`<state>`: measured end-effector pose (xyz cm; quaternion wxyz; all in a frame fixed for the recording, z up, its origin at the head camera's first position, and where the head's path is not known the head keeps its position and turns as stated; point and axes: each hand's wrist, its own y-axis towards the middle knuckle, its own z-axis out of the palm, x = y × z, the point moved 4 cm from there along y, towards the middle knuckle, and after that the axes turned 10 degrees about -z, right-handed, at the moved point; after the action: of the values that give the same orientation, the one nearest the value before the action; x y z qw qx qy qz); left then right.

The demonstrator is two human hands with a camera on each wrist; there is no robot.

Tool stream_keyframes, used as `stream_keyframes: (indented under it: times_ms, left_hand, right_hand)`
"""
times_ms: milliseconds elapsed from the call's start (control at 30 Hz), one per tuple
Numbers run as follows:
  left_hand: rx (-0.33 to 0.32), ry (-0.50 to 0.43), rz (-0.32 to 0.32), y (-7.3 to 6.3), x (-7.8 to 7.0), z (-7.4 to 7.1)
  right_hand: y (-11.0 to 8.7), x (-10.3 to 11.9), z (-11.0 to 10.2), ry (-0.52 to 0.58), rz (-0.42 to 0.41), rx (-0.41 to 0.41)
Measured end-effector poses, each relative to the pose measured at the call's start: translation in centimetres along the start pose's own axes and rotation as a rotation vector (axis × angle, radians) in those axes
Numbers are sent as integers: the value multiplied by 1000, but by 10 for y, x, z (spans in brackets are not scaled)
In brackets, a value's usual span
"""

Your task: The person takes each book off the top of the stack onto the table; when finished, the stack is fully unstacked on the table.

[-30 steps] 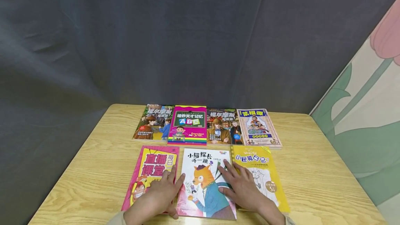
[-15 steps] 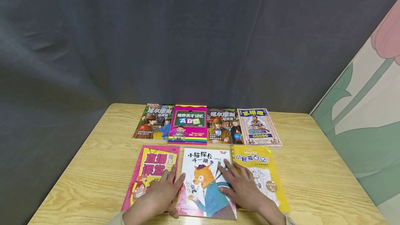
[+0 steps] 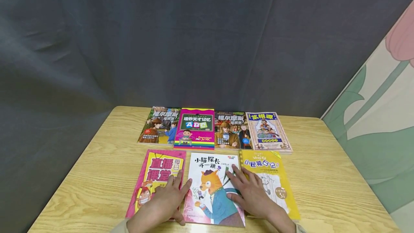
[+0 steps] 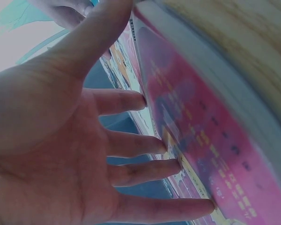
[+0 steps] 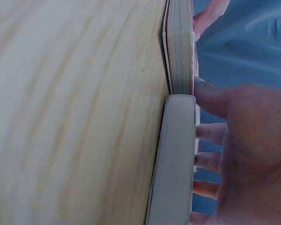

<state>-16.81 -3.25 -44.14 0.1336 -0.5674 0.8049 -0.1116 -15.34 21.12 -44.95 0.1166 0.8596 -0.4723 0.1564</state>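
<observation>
My left hand (image 3: 169,197) rests with spread fingers on a pink and yellow book (image 3: 158,166). Its index fingertip reaches the left edge of a white picture book (image 3: 210,190) with an orange cat on the cover. In the left wrist view, straight fingertips touch the pink cover (image 4: 192,108). My right hand (image 3: 253,194) lies flat, thumb and index finger on the cat book, the other fingers over a yellow book (image 3: 288,186). Seen from the right wrist, two book edges meet end to end under that hand's thumb and fingertips. Parts of all three covers are hidden by the hands.
Behind them lies a row of books: a detective book (image 3: 158,127), a magenta ABC book (image 3: 194,137), another detective book (image 3: 228,132) and a pale comic book (image 3: 268,132). The wooden table (image 3: 323,175) ends at a dark curtain (image 3: 200,46). A flower-patterned surface (image 3: 388,118) stands right.
</observation>
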Motion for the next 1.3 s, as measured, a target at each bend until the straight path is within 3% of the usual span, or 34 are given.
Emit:
stream_keyframes:
  times_ms: [900,1300]
  left_hand:
    - [28,-46,-6,0,1,2]
    - [-21,-56,25,-2,0,1]
  right_hand:
    - [-1,0,1,-16,-16,-26]
    - [-1,0,1,-14,-15,-29]
